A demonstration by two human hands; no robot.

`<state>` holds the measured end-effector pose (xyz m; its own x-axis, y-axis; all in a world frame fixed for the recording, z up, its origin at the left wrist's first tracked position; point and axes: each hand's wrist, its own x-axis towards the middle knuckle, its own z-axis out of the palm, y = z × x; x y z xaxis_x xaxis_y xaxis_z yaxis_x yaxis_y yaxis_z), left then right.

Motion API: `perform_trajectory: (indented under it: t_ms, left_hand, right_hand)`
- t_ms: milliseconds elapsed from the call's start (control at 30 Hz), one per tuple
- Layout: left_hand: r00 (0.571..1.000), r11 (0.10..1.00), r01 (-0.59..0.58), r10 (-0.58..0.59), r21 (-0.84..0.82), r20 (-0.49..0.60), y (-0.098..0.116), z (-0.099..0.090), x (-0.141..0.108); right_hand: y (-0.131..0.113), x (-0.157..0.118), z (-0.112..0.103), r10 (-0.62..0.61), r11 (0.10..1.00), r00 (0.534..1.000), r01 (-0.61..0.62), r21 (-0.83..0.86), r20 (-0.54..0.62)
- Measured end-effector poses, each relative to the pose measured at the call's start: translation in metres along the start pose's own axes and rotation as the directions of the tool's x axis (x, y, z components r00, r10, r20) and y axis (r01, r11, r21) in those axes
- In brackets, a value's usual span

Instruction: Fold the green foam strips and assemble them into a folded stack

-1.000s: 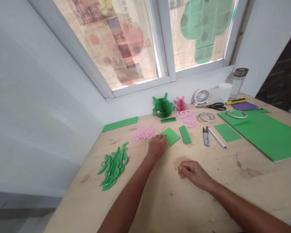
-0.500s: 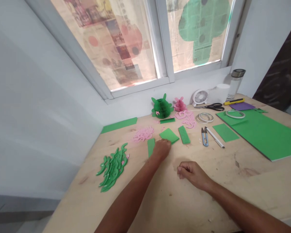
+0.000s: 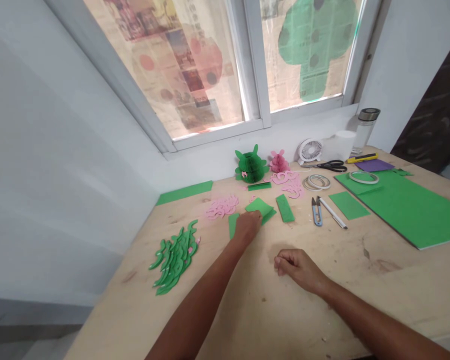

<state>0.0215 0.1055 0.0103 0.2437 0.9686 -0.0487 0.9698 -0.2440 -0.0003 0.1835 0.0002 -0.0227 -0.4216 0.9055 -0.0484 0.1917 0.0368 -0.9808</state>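
My left hand (image 3: 249, 225) is closed on the near edge of a square of green paper (image 3: 259, 205), whose top layer is raised from the layer below. A narrow green paper strip (image 3: 233, 225) lies partly under that hand. To the right is another green strip (image 3: 284, 208), flat on the wood. My right hand (image 3: 293, 265) rests on the table with its fingers curled in, and nothing shows in them. Left of my left arm is a pile of green paper cutouts (image 3: 175, 261); pink cutouts (image 3: 222, 207) lie behind it.
Toward the window stand a green honeycomb paper figure (image 3: 251, 167), a pink one (image 3: 278, 162), a small white fan (image 3: 309, 150) and a glass bottle (image 3: 364, 130). On the right lie snips (image 3: 317, 212), a white pen (image 3: 332, 212), tape rolls (image 3: 317, 182), black scissors (image 3: 328, 165) and green sheets (image 3: 412, 210).
My left hand has shifted slightly left and up, and the top layer of the green paper square has lifted with it. My right hand has stayed in place.
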Motion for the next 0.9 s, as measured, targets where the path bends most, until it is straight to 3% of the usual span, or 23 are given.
perform_trajectory:
  t_ms: [633,800,900]
  left_hand:
    - [0.997,0.981,0.076,-0.077,-0.18,0.003,-0.003,-0.006,0.0]
    - [0.997,0.98,0.046,-0.057,-0.191,-0.053,0.002,-0.009,-0.021]
    - [0.986,0.985,-0.049,0.022,-0.164,-0.163,0.011,-0.008,-0.045]
  right_hand:
    - [0.002,0.001,-0.001,0.01,1.0,1.0,-0.01,-0.005,0.019]
    - [0.002,0.002,0.0,0.03,1.0,1.0,-0.03,0.01,0.002]
    - [0.001,0.001,-0.002,0.037,0.999,0.996,-0.033,0.038,-0.087]
